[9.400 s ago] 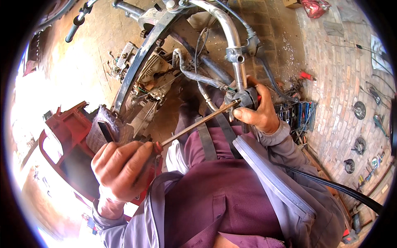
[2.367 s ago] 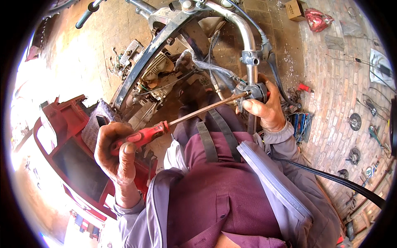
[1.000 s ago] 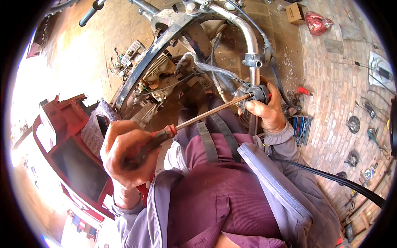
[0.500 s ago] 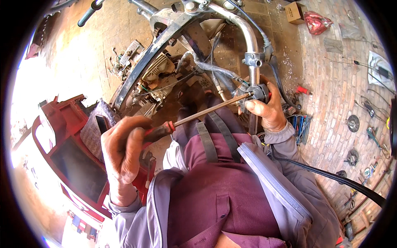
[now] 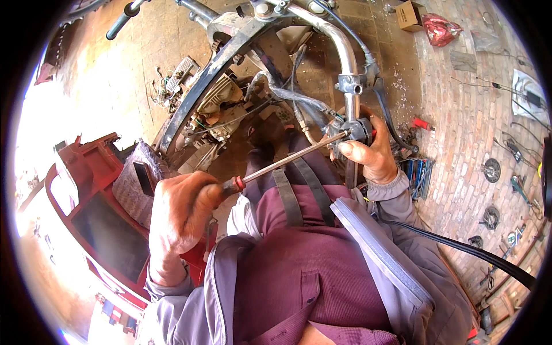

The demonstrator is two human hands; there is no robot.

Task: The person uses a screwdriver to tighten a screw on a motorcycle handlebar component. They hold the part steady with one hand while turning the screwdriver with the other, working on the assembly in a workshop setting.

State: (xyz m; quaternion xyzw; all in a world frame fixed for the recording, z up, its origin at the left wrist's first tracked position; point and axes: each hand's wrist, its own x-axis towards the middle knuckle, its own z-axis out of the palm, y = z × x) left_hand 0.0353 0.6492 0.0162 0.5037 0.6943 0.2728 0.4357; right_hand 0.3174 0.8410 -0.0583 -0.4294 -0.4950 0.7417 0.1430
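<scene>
The left hand gripped the screwdriver, its tip at the black housing that the right hand clasped on the handlebar; the turning looked unfinished, though how much was done or left was unclear.

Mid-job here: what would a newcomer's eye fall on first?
The long screwdriver, slanting across the middle from the left hand to the black fitting gripped by the right hand. Next, the curved chrome handlebar at upper centre and the large red panel at left.
</scene>
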